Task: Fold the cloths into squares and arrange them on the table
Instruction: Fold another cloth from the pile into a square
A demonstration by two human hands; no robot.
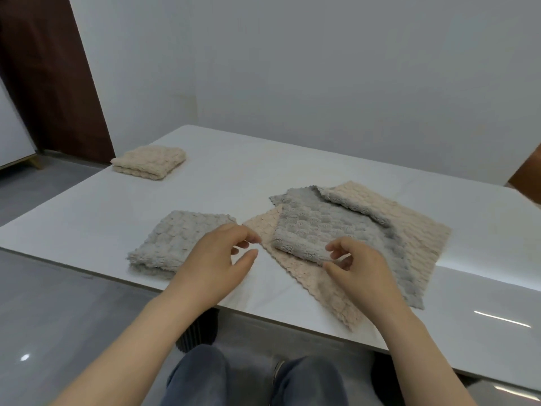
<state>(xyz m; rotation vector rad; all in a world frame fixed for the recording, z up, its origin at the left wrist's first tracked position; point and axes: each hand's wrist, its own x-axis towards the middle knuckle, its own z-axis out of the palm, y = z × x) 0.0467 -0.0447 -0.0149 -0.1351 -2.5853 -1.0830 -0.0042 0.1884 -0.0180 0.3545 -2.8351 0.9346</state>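
We see a grey cloth [322, 227], plush with a bubbled, scale-like pile and scalloped edges, lying half folded on the surface [234, 177] towards its near edge, right of the middle. Its near side is doubled into a thick soft roll, and one far corner is turned back. It lies on an unfolded beige cloth [415, 230] of the same nubby weave, spread flat as a diamond.

The right hand [360, 268] hovers at the near corner of the grey fold, released, thumb and curled fingers apart. The left hand [216, 259] is released too, its fingers loosely bent just beside the beige cloth's left corner.

Left of it, by the near edge, lies a folded grey square [172, 241], thick and puffy. A folded beige square [149, 162] lies at the far left corner. The surface is white and glossy.
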